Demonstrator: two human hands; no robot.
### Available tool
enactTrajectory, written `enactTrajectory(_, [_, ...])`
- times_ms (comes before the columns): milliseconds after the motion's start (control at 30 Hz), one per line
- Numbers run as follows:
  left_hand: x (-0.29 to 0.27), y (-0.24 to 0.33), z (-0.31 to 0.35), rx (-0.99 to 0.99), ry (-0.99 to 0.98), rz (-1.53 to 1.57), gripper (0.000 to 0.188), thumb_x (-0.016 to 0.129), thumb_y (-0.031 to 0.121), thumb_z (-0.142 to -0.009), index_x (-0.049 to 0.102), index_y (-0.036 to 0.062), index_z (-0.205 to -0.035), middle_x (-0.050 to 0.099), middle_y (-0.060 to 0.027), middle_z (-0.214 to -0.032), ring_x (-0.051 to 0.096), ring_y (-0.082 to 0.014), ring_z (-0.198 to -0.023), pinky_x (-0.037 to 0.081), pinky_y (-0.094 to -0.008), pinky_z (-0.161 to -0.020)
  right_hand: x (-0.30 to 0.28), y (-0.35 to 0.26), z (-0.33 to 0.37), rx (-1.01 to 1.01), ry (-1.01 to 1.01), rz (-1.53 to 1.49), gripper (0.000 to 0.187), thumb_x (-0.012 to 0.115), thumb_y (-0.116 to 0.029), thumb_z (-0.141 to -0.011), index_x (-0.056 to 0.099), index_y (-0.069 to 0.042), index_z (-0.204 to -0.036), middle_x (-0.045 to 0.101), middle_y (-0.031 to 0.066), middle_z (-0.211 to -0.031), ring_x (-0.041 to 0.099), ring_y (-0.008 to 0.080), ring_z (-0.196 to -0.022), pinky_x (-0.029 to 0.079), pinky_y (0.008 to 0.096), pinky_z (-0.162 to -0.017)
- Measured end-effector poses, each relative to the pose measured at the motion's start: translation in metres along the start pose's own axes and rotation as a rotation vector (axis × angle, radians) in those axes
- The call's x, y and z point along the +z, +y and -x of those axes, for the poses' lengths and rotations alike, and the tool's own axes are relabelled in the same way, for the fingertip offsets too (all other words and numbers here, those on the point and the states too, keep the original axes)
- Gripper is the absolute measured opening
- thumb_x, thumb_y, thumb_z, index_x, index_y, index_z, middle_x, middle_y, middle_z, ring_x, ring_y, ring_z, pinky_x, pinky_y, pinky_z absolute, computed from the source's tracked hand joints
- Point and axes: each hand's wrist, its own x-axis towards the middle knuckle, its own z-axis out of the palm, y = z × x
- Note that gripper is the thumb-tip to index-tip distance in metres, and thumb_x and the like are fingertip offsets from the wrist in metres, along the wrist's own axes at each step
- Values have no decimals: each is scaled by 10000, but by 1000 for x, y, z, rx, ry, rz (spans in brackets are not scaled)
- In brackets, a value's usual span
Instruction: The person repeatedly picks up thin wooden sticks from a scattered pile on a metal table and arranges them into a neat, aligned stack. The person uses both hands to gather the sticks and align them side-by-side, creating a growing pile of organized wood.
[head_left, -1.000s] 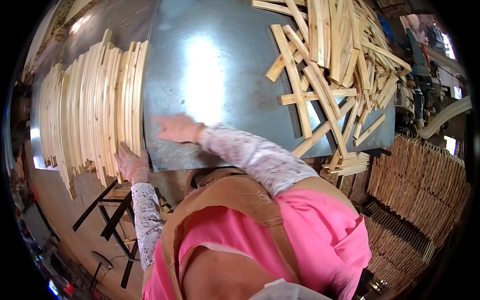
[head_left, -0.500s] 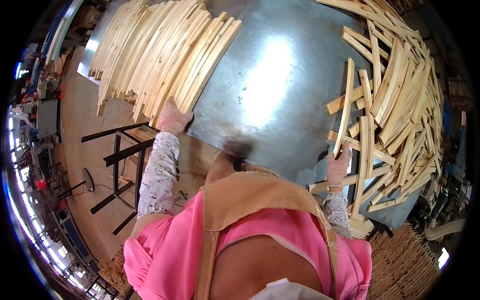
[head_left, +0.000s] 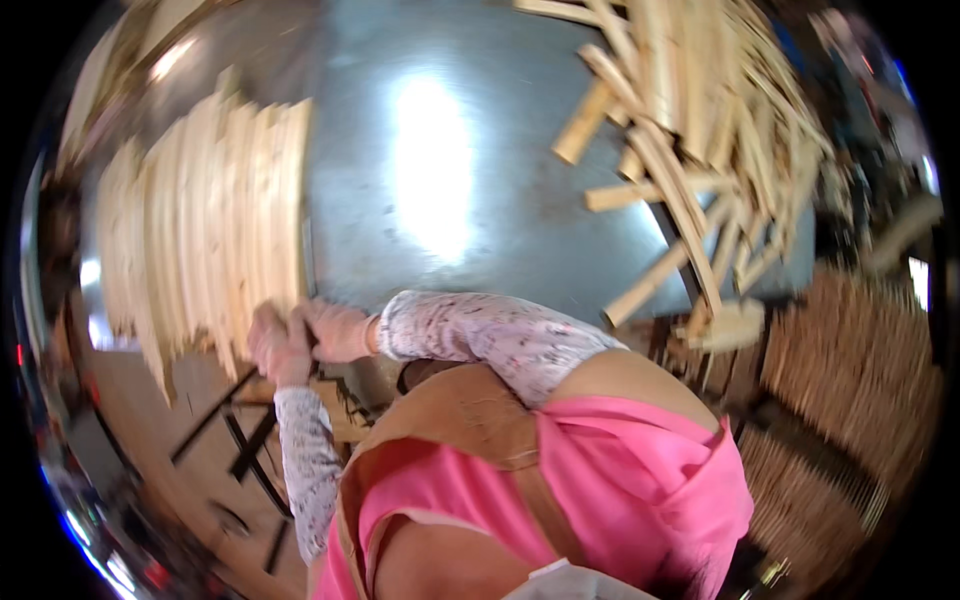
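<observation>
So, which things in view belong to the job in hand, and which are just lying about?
Job, apparently: left hand; right hand; aligned wooden strips; loose wooden strips; metal tabletop.

Lying about, apparently: black metal frame; stacked wooden pieces.

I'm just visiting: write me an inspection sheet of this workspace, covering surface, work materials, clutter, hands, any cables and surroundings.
Surface: grey metal table, with a bright reflection.
Work materials: row of wooden strips side by side at left, ends uneven.
Clutter: pile of criss-crossed strips at right.
Hands: left hand and right hand close together at the row's near right corner; grip unclear.
Cables: nothing seen, though the picture is blurred.
Surroundings: black frame below the row; stacked wood at lower right.
</observation>
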Motion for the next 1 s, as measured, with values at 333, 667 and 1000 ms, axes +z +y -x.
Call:
enactTrajectory(333, [65, 158, -10, 444, 12, 187, 747, 729, 412, -953, 558, -23, -1536, 467, -266, -1649, 420, -409, -1541, 331, -520, -1274, -269, 200, 334, 540, 1014, 695, 740, 834, -342, -786, 628, -21, -1421, 652, 260, -1388, 642, 439, -1239, 519, 515, -1075])
enactTrajectory(667, [161, 536, -41, 801, 30, 216, 683, 725, 328, -940, 503, 54, -1525, 523, -246, -1511, 485, -430, -1422, 414, -531, -1194, -331, 268, 500, 867, 836, 574, 958, 809, -299, -778, 424, -135, -1639, 656, 196, -1336, 635, 401, -1248, 526, 490, -1070])
enactTrajectory(1000, [109, 382, -11, 674, -208, 272, 674, 677, 138, -871, 510, 14, -1512, 571, -277, -1359, 560, -480, -1281, 468, -540, -1129, -181, 250, 635, 1063, 1508, 112, 986, 874, -253, -786, 365, -54, -1607, 563, 288, -1346, 573, 478, -1265, 511, 527, -1078])
